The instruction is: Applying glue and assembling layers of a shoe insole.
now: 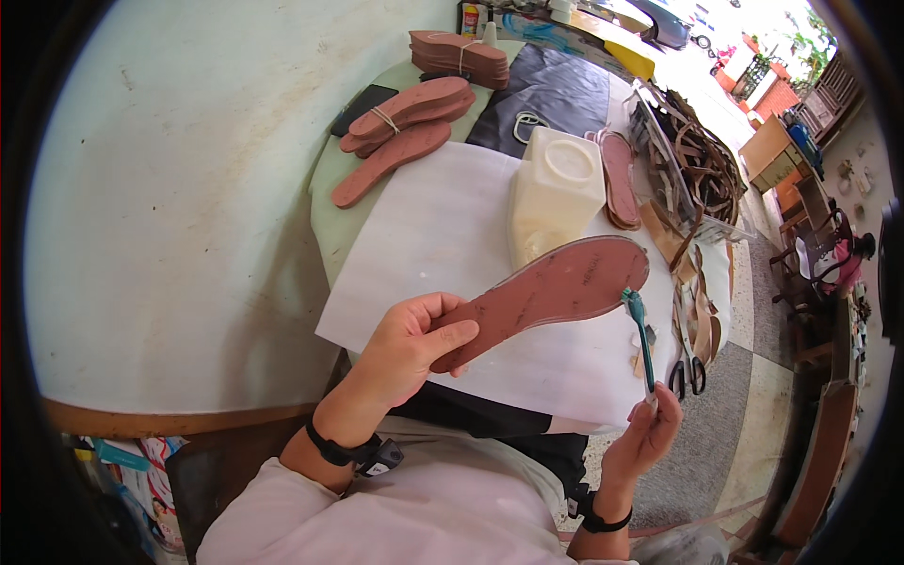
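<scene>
Left hand (407, 347) fingers clamp the heel of a brown sole (551, 292), held above white paper (443, 235); long axis runs lower-left to upper-right, toe pointing right. Right hand (648, 431) fingertips pinch a green brush (640, 334), bristles touching the toe edge.

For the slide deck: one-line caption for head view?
Left hand holds a brown sole; right hand brushes its edge with a green toothbrush.

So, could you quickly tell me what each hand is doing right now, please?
Left hand: closed on the reddish-brown shoe sole.
Right hand: closed on the teal brush.
</scene>
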Demonstrator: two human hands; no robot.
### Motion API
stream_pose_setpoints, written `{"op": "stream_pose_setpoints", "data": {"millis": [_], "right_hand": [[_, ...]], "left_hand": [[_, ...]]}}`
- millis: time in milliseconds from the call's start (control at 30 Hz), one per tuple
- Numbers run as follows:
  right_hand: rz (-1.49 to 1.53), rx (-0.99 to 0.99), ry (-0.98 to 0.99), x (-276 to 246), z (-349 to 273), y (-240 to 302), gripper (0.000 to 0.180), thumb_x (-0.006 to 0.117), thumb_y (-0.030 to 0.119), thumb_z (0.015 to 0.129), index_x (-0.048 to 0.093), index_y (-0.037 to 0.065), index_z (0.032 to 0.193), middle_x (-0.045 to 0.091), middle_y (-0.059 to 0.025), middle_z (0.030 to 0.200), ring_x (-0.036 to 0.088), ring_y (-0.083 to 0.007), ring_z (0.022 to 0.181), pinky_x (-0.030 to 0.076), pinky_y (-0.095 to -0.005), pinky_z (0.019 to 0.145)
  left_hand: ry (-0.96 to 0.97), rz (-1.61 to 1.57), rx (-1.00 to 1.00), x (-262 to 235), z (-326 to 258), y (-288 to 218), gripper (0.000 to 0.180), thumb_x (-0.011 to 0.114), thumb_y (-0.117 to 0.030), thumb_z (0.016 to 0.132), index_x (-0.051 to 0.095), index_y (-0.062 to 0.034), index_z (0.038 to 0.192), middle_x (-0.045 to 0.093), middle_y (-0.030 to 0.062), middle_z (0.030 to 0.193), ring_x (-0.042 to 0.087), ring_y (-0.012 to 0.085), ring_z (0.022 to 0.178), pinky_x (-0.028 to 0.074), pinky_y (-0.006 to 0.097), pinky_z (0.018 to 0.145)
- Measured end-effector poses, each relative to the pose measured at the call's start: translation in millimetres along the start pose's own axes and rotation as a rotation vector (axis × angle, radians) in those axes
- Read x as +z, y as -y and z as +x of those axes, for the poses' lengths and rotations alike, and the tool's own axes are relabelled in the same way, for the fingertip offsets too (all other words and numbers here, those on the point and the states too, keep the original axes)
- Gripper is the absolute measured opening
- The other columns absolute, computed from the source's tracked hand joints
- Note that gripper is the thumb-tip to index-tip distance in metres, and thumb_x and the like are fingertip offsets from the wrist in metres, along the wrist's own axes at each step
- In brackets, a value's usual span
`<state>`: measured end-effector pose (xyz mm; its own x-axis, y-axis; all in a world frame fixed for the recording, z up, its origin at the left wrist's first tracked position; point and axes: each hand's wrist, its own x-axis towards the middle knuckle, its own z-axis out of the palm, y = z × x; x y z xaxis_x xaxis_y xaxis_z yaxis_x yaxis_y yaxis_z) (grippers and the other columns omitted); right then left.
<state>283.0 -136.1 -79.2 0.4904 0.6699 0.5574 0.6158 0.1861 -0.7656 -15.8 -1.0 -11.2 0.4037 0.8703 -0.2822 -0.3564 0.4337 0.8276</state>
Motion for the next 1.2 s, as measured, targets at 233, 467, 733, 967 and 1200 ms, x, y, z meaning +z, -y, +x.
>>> {"op": "stream_pose_setpoints", "data": {"millis": [233, 467, 733, 967, 1200], "right_hand": [[0.028, 0.063, -0.025, -3.7, 6.5, -4.7, 0.026, 0.054, 0.01, 0.105, 0.057, 0.0, 0.129, 0.057, -0.0052, 0.111, 0.048, -0.0093, 0.086, 0.039, -0.0237, 0.074], [-0.036, 0.116, 0.024, -9.2, 14.2, -1.7, 0.027, 0.055, 0.011, 0.105, 0.058, -0.003, 0.127, 0.062, -0.0109, 0.119, 0.056, -0.015, 0.099, 0.045, -0.0264, 0.085], [0.06, 0.21, 0.018, -9.7, 21.9, 28.9, 0.024, 0.054, 0.007, 0.102, 0.06, -0.004, 0.123, 0.066, -0.0146, 0.114, 0.061, -0.0187, 0.094, 0.047, -0.0304, 0.085], [-0.092, -0.073, 0.35, 18.2, 34.9, 68.2, 0.022, 0.055, -0.004, 0.094, 0.063, -0.005, 0.115, 0.069, -0.0165, 0.096, 0.066, -0.0279, 0.083, 0.05, -0.0307, 0.071], [-0.102, 0.086, 0.0, 8.5, 30.5, 30.9, 0.023, 0.052, 0.0, 0.099, 0.062, -0.004, 0.119, 0.067, -0.0101, 0.102, 0.062, -0.0167, 0.084, 0.047, -0.0272, 0.069]], "left_hand": [[0.006, 0.032, 0.009, -1.2, -2.3, -0.2, 0.021, 0.069, -0.008, 0.097, 0.065, 0.0043, 0.114, 0.07, 0.0065, 0.091, 0.062, 0.0094, 0.069, 0.05, 0.025, 0.058], [-0.052, 0.173, 0.044, -5.6, -4.2, -1.7, 0.021, 0.07, -0.005, 0.095, 0.066, 0.0046, 0.112, 0.07, 0.0061, 0.088, 0.062, 0.0089, 0.068, 0.051, 0.025, 0.058], [-0.195, 0.582, 0.287, -4.2, -5.7, -0.2, 0.016, 0.074, 0.0, 0.089, 0.07, 0.0045, 0.103, 0.071, 0.0046, 0.084, 0.061, 0.006, 0.069, 0.05, 0.023, 0.06], [-0.198, 0.673, 0.372, 5.4, -9.3, -5.2, 0.011, 0.077, 0.001, 0.086, 0.073, 0.0023, 0.096, 0.071, 0.002, 0.081, 0.058, 0.0052, 0.069, 0.048, 0.022, 0.062], [-0.219, 0.751, 0.528, -2.6, -10.2, -10.4, 0.01, 0.076, 0.001, 0.087, 0.071, 0.0015, 0.095, 0.067, 0.0013, 0.081, 0.059, 0.006, 0.074, 0.048, 0.022, 0.068]]}}
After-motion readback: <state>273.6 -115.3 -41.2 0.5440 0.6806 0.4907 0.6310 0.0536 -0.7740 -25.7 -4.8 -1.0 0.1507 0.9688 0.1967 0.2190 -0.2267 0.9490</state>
